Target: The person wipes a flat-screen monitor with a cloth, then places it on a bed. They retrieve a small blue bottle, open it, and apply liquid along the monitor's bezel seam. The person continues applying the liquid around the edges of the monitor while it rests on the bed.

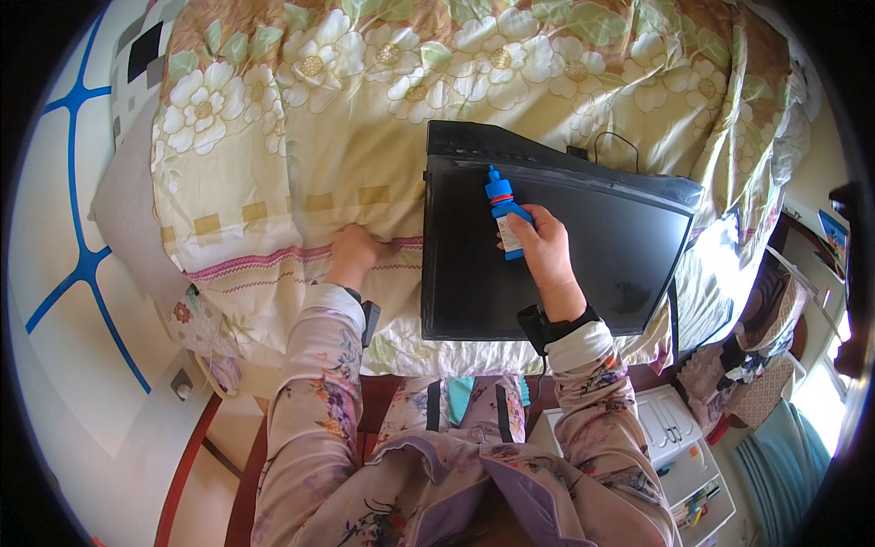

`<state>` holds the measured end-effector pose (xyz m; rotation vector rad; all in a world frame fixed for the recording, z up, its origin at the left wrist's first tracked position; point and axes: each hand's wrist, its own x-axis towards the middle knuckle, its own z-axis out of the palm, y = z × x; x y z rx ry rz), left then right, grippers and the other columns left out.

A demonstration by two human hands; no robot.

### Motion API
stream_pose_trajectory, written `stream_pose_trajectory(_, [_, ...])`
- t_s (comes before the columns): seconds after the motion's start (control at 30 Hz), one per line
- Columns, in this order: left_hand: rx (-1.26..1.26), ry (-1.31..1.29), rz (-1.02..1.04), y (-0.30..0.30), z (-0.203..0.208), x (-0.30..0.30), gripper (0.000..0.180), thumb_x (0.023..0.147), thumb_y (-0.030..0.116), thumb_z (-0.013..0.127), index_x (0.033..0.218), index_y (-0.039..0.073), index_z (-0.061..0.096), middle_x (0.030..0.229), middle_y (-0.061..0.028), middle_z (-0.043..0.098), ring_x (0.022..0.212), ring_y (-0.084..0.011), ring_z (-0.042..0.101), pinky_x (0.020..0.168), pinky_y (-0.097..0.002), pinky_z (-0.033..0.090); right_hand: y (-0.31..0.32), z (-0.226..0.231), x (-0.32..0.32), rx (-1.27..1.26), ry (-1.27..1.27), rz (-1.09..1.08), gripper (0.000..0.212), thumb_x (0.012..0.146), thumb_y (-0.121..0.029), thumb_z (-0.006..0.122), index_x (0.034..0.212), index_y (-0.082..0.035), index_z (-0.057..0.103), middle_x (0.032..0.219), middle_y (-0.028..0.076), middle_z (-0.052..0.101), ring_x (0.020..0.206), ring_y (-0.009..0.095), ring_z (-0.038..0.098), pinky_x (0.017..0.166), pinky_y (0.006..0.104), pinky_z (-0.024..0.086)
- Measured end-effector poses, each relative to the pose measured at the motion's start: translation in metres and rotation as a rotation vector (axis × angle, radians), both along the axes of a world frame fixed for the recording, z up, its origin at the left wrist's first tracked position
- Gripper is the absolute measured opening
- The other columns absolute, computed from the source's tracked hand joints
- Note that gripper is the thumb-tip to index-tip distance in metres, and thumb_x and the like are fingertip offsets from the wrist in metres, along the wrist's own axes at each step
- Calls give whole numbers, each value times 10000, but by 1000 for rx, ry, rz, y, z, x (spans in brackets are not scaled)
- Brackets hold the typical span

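Note:
My right hand (548, 251) is wrapped round a small blue squeeze bottle (499, 190) with a red ring, a white label and a narrow nozzle pointing away from me. The bottle is above a flat black screen (474, 264), which lies face up on the bed. To the left of the screen, my left hand (354, 251) rests on the flowered bedspread (355, 164) near its pink trim. Its fingers look curled in; whatever may be inside them is hidden.
A thin black cable (620, 137) loops at the screen's far edge. Right of the bed stands a white drawer unit (670, 428) with small items in it, beside piled clothes (752, 333) and a teal cloth (784, 474). A pale wall with blue lines (87, 264) is at left.

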<state>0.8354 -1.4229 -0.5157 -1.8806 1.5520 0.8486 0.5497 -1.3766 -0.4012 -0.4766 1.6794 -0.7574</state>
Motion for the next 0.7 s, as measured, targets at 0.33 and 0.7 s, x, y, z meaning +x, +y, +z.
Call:
stream_pose_trajectory(0.33, [40,58,-51,-6,11,-4,694,547,531,765,862,-80,670,900,-262,649,880,-351,648,778,-382,511,6,0,-13,-3,8,-39,303,869,-181,590,1042,65,555,870,144,638,725,196,652,649,293,550])
stream_pose_trajectory(0.7, [45,76,-78,-8,14,-5,708,541,557,771,851,-72,675,897,-257,654,868,-347,650,769,-382,509,16,-1,-30,-3,-2,-109,281,871,-172,587,1013,69,560,855,135,633,721,192,649,636,295,552])
